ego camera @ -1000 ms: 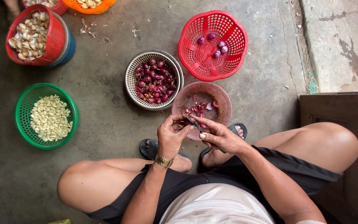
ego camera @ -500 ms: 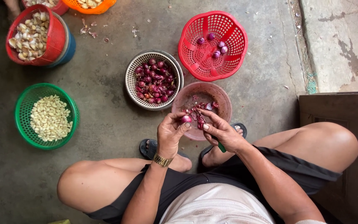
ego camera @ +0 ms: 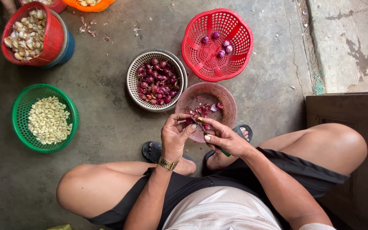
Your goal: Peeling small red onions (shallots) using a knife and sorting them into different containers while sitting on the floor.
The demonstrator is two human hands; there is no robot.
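Note:
My left hand [ego camera: 174, 135] pinches a small red shallot [ego camera: 189, 120] over the near rim of a pink bowl [ego camera: 231, 106] holding purple peels. My right hand [ego camera: 224, 139] grips a small knife with a green handle [ego camera: 223, 151], its blade against the shallot. A beige mesh basket [ego camera: 133, 83] of unpeeled red shallots stands just beyond my left hand. Behind the bowl, a red basket [ego camera: 239, 51] holds a few peeled shallots.
A green basket [ego camera: 20, 115] of peeled garlic cloves sits at left. A red basket [ego camera: 54, 36] of unpeeled garlic rests on a blue tub at upper left, an orange basket [ego camera: 88, 6] at the top edge. A raised concrete step [ego camera: 350, 42] and dark panel [ego camera: 363, 110] lie right.
Both hands stayed over the pink bowl's near rim, working the shallot; the knife and fingers shifted slightly as skin came off.

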